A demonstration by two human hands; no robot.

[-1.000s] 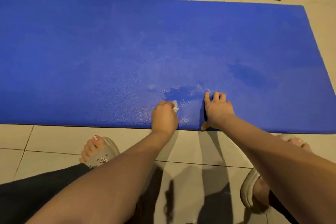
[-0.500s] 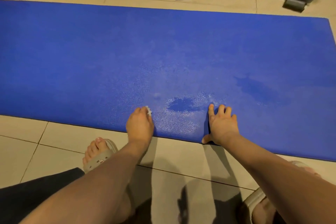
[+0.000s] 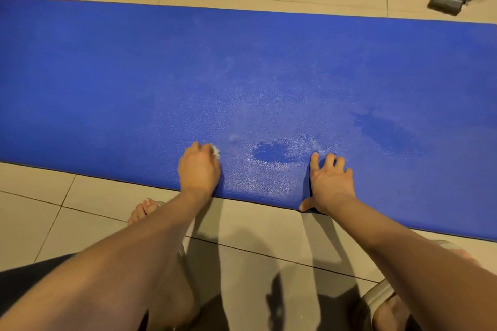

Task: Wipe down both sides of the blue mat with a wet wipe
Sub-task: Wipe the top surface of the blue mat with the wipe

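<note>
The left hand is clutching the balled wet wipe at the blue mat's near edge, the right hand is pressing splayed beside it; so small a wad is risking missed patches.

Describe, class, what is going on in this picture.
A person bends over a blue mat lying flat on a tiled floor. The left hand grips a crumpled white wipe against the mat near its front edge. The right hand rests beside it, fingers spread on the mat. A darker patch sits between the hands, with a shiny, damp-looking sheen around it.
</note>
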